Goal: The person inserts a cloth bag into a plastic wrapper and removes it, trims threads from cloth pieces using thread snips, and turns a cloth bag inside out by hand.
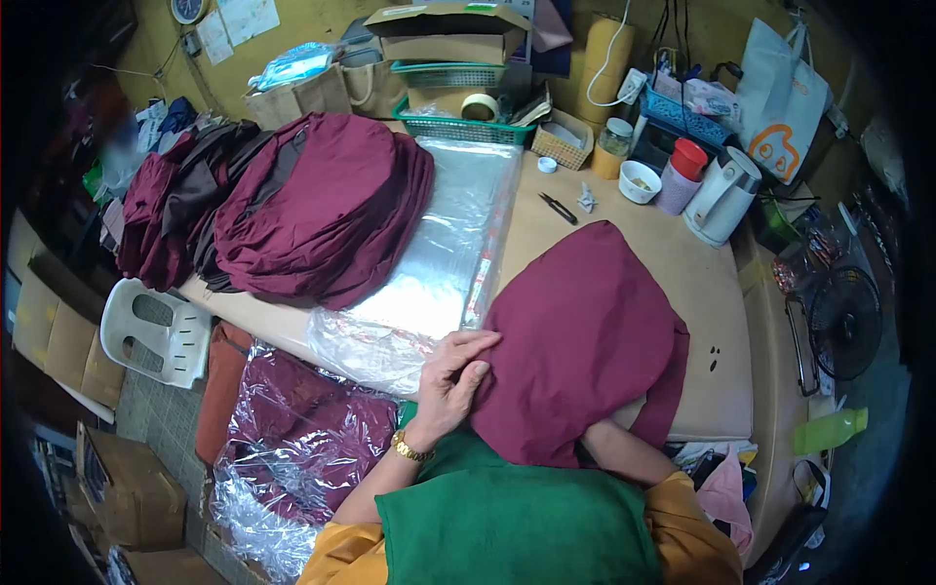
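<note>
A maroon fabric piece (575, 341), domed like a bag or cover, lies in front of me on the table. My left hand (453, 380), with a gold watch (411, 447) on its wrist, is at the cloth's left edge. Its fingers are stretched out, the thumb apart from them, and the fingertips touch the fabric. My right hand goes in under the near edge of the cloth; only the wrist and forearm (629, 451) show, and the fingers are hidden.
Folded maroon cloths (322, 205) are piled on the left, beside clear plastic sheets (439, 234). Small black snips (559, 208), a white bowl (640, 182) and a white kettle (722, 195) stand or lie behind the fabric. Plastic-wrapped maroon cloth (302, 429) is below left, near a white chair (156, 331).
</note>
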`<action>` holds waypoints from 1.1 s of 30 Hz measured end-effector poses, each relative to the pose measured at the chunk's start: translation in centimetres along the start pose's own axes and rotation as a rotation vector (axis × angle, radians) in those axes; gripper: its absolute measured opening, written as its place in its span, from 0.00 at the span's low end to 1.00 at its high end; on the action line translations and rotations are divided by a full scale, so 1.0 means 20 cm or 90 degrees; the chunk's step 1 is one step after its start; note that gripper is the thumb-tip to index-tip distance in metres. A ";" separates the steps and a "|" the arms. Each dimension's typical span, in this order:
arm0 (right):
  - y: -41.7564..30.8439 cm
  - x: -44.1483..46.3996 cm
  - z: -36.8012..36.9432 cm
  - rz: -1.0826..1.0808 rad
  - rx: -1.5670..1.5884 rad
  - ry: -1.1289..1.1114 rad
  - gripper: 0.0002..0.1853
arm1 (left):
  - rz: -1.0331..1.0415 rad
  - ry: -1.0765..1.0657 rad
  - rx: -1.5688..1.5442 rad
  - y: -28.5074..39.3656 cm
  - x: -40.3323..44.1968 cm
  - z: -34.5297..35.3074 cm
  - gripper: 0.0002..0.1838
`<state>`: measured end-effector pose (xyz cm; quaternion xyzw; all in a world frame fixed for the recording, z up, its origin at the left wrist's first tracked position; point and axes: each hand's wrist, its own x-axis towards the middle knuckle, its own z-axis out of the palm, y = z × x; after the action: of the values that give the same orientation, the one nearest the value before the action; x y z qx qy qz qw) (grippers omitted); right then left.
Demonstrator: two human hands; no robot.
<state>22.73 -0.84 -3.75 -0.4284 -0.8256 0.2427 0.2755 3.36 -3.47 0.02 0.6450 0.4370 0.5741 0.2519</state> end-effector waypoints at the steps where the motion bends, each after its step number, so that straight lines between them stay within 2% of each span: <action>1: 0.02 0.02 -0.03 0.015 0.003 -0.003 0.15 | -0.044 -0.022 -0.089 0.01 0.00 0.01 0.14; 5: 0.09 0.10 -0.12 0.043 0.002 -0.012 0.15 | 0.093 -0.015 -0.050 0.01 0.00 0.11 0.13; 7: 0.07 0.09 -0.10 0.036 0.004 -0.013 0.16 | 0.094 0.030 -0.053 -0.02 0.00 0.14 0.09; 10: 0.03 0.04 -0.03 0.010 0.016 0.010 0.16 | -0.062 0.170 -0.103 -0.05 -0.02 0.10 0.02; 11: 0.04 0.05 -0.03 0.016 0.021 0.022 0.16 | -0.062 0.171 -0.103 -0.08 -0.02 0.07 0.02; 13: 0.10 0.12 -0.06 0.044 0.017 0.036 0.16 | -0.168 0.278 -0.346 -0.16 -0.04 0.01 0.02; 16: 0.12 0.16 -0.05 0.038 -0.008 0.050 0.17 | -0.132 0.202 -0.275 0.00 0.03 -0.02 0.02; 17: 0.11 0.15 -0.05 0.029 -0.014 0.056 0.17 | -0.108 0.115 -0.162 0.07 0.06 -0.01 0.03; 19: 0.11 0.16 -0.05 0.022 -0.029 0.056 0.17 | 0.096 -0.065 -0.060 0.05 0.11 0.05 0.10; 20: 0.13 0.19 -0.07 0.034 -0.040 0.044 0.17 | 0.095 -0.064 -0.060 0.10 0.12 0.06 0.10; 22: 0.16 0.26 -0.16 0.069 -0.033 -0.015 0.18 | 0.128 -0.005 -0.151 0.22 0.15 0.07 0.18; 23: 0.16 0.25 -0.20 0.075 -0.035 -0.040 0.18 | 0.078 0.101 -0.244 0.22 0.14 0.09 0.24; 25: 0.14 0.19 -0.28 0.090 -0.006 -0.095 0.18 | 0.024 0.072 -0.160 0.14 0.10 0.02 0.25; 27: 0.11 0.10 -0.31 0.111 0.097 -0.100 0.18 | -0.075 -0.015 -0.234 0.04 0.01 0.03 0.26; 29: 0.11 0.02 -0.28 0.136 0.242 -0.052 0.19 | -0.100 -0.014 -0.304 0.01 -0.02 0.08 0.24; 32: 0.11 0.03 -0.20 0.166 0.414 0.040 0.19 | -0.259 0.040 -0.366 -0.01 -0.04 0.12 0.20; 33: 0.12 0.05 -0.18 0.173 0.455 0.067 0.19 | -0.260 0.042 -0.362 -0.03 -0.03 0.12 0.20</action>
<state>26.00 1.78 -2.34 -0.4230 -0.6090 0.5272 0.4151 5.50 -3.27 -1.32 0.4293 0.3873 0.6311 0.5171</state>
